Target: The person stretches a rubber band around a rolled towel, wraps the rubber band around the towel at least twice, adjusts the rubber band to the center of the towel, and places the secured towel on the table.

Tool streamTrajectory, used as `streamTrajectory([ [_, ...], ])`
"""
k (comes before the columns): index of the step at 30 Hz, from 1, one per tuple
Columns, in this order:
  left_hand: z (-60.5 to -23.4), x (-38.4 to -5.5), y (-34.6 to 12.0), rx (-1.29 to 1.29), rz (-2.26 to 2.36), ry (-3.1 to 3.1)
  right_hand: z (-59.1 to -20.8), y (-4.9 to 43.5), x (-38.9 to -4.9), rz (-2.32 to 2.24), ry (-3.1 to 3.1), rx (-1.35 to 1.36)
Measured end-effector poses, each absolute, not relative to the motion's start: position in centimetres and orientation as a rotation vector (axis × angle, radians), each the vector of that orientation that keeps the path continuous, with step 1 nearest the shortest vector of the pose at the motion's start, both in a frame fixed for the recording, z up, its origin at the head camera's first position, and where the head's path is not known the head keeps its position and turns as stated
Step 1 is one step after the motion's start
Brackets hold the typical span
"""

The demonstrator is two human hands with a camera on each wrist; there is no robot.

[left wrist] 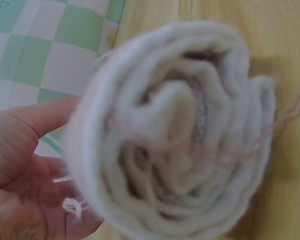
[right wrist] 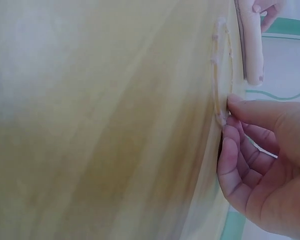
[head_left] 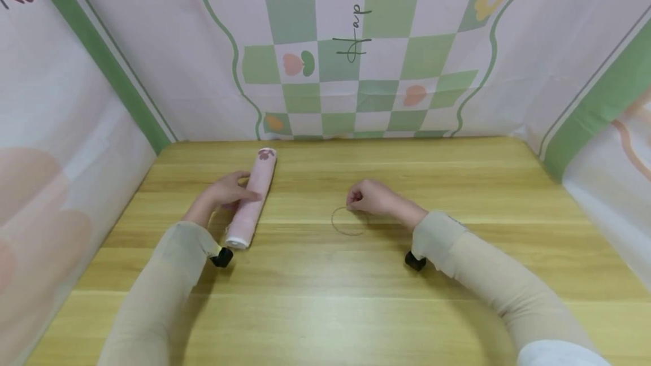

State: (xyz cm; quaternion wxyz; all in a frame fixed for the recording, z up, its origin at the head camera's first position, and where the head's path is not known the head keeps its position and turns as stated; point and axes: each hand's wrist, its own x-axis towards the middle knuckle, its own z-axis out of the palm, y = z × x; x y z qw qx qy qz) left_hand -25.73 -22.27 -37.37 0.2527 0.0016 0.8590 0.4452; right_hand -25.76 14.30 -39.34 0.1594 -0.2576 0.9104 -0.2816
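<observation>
A rolled-up pink cloth, fluffy like a towel, lies slantwise on the left of the table. My left hand grips its left side, thumb over the top, the other fingers partly hidden behind it. The left wrist view looks into the white spiral end of the roll, with a blurred pinkish twisted strand across it. To the right, my right hand pinches a thin brownish loop of cord between thumb and fingertips. In the right wrist view the loop stretches away from the fingertips, near the table surface.
Both hands are over a wood-grain table. A printed cloth with green and white checks hangs along its back edge, and further printed cloths hang at the sides. A small black device sits at each wrist.
</observation>
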Motion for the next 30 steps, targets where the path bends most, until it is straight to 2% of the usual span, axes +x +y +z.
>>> streamTrajectory([
  [30,-36.96,-25.81,-21.28,-0.058,1.087,2.366,-39.2,14.87,-24.99,-0.949,2.627,-0.756],
])
